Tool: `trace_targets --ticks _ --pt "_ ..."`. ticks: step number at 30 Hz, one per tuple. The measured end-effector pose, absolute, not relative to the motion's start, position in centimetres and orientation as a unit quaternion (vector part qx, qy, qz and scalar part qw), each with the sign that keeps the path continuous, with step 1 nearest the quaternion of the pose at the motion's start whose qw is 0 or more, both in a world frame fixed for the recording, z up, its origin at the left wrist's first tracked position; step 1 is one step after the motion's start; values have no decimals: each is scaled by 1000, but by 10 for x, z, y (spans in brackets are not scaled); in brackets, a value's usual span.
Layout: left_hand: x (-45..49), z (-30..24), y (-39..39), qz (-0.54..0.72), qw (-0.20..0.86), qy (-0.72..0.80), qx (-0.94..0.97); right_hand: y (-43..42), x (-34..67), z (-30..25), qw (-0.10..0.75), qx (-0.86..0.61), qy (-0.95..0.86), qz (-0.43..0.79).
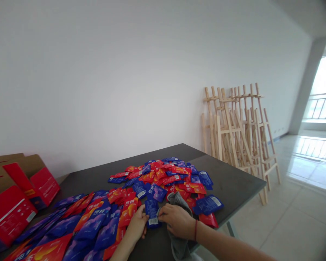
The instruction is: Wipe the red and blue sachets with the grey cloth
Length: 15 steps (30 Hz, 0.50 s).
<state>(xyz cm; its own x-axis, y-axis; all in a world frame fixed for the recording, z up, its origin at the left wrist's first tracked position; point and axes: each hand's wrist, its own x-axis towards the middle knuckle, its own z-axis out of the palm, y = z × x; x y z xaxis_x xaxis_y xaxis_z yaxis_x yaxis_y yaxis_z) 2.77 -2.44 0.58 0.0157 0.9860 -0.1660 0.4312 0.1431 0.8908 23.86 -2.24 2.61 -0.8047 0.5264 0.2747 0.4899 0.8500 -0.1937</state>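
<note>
My left hand (pixel 138 222) is closed on the left edge of a small blue pouch (pixel 151 210), whose printed back with a white barcode faces me. My right hand (pixel 178 220) is closed on a grey cloth (pixel 176 197), and its fingertips meet the pouch's right edge. Part of the cloth hangs below that hand toward the table's front edge. Just beyond both hands spreads a loose heap of red and blue pouches (pixel 159 173). Left of my left hand, more red and blue pouches (pixel 97 221) lie overlapping in rows.
Open red cardboard boxes (pixel 9 214) with brown insides stand at the left. The dark table (pixel 228 174) ends at a corner on the right. Several wooden easels (pixel 233 127) lean against the white wall (pixel 125 79) behind it. Farther right are a tiled floor (pixel 296 214) and a window.
</note>
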Motion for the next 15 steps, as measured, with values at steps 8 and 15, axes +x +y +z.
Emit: trace_targets --ticks 8,15 --pt "31 10 -26 290 396 647 583 -26 229 25 148 -185 -970 48" --pt "30 16 -34 262 355 661 607 -23 232 20 147 -190 -969 54"
